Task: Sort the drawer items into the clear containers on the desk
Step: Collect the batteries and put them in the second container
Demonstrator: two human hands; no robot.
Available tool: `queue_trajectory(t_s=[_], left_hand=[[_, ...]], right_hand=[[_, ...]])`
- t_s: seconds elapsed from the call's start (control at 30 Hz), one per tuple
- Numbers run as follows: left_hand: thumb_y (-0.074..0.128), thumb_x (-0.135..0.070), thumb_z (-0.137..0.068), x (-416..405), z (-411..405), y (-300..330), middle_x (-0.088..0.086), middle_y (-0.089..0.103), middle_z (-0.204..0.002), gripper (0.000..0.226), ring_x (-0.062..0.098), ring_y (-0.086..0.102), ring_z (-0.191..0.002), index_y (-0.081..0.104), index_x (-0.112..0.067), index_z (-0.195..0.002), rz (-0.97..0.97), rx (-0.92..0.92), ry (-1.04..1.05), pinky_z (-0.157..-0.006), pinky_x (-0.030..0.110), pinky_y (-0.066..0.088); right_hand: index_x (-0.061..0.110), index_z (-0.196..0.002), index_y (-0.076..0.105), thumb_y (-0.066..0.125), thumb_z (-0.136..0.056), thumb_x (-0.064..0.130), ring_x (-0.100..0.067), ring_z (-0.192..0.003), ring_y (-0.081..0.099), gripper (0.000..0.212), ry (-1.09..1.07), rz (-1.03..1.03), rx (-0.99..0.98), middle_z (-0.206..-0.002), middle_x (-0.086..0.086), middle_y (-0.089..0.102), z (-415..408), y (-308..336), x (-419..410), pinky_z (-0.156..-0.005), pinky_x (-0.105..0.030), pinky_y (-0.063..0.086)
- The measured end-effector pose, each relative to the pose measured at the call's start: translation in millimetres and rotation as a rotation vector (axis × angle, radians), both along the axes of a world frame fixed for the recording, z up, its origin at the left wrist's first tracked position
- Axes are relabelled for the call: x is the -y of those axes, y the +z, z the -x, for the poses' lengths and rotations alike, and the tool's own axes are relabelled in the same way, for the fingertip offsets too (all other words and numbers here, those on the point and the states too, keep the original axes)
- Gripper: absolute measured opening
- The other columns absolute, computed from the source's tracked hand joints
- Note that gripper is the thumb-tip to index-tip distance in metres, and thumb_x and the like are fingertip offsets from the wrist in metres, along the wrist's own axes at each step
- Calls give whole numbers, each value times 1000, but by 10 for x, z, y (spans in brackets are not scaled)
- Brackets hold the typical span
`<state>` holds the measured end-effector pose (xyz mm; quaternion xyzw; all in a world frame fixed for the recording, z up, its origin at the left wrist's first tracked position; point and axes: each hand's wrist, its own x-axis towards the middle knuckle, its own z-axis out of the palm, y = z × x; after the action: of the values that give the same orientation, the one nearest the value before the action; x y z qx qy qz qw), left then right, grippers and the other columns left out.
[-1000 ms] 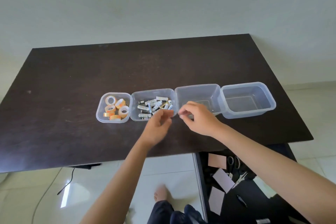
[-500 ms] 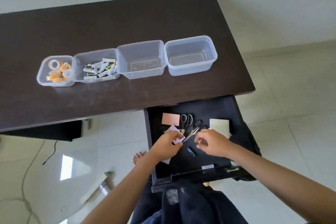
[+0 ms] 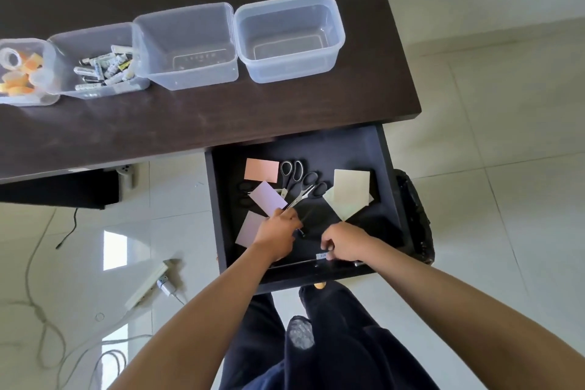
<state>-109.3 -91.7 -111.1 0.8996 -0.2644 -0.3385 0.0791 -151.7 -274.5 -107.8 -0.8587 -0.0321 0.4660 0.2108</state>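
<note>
containers (image 3: 289,38): clear glossy plastic | desk (image 3: 221,117): dark matt wood | scissors (image 3: 292,182): shiny metal

A white power strip (image 3: 146,285) and loose cables (image 3: 38,310), seemingly unplugged, lie on the tiled floor (image 3: 506,231).

Dark desk (image 3: 221,123) with four clear containers (image 3: 289,36) in a row; open drawer (image 3: 384,168) below.

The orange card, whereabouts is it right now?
In the head view, the orange card lies flat at the back left of the open drawer, just left of the grey-handled scissors and behind a lilac card.
</note>
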Motion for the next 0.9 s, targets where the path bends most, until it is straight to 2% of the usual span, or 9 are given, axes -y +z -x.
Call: queue_trajectory(t_s=[0.2, 0.37, 0.53, 0.67, 0.77, 0.83, 0.9], left_hand=[[48, -7, -90, 39, 34, -91, 6, 51, -120, 31, 29, 44, -115, 59, -16, -117, -18, 47, 19, -80, 39, 46], [55, -13, -89, -16, 97, -87, 6, 54, -119, 25, 29, 53, -108, 60, -15, -113, 24, -25, 144, -83, 37, 48], [60, -15, -87, -55, 158, 13, 3, 55, -115, 21, 25, 58, -100, 62, -15, -108, 154, -59, 298, -79, 33, 48], [63, -13, -86, -134, 199, 218, 2, 59, -109, 20, 19, 60, -96, 66, -13, -105, 295, -45, 410, -84, 32, 50], [66, -12, -84, -300, 102, 473, -1, 62, -103, 19, 12, 59, -91, 69, -11, -103, 389, 25, 511, -85, 20, 46], [68, -10, -83, -449, -47, 660, -3, 61, -96, 17, 8, 58, -84, 70, -11, -100, 456, 87, 617, -78, 10, 46], [68, -8, -84, -628, -248, 852, -7, 58, -91, 15, 1, 56, -77, 71, -12, -98, 516, 153, 724, -70, 1, 42]], right_hand=[[12, -91, 72, 66, -82, 12, -24, -88, 65, 11, 24, 21, -57, -94, -4, 71, -18, -100, -16, -78, -34, 53], [8, -90, 71, 61, -83, 4, -26, -87, 65, 13, 49, 3, -70, -94, -8, 70, -29, -63, -71, -78, -33, 52], [7, -87, 74, 63, -82, 4, -19, -84, 65, 12, -62, -107, -28, -91, -4, 71, 10, 19, 0, -78, -27, 52], [12, -84, 75, 68, -81, 12, -11, -83, 64, 8, -235, -226, 74, -85, 6, 70, -1, 217, -2, -78, -24, 52], [18, -85, 74, 72, -81, 18, -5, -81, 64, 5, -321, -307, 178, -83, 11, 70, -150, 511, -95, -76, -20, 51], [21, -86, 74, 72, -81, 20, -1, -79, 62, 5, -313, -353, 264, -81, 15, 67, -341, 764, -203, -72, -15, 48], [22, -83, 74, 72, -81, 20, -2, -78, 62, 3, -309, -398, 356, -81, 15, 67, -600, 1031, -358, -71, -17, 48]])
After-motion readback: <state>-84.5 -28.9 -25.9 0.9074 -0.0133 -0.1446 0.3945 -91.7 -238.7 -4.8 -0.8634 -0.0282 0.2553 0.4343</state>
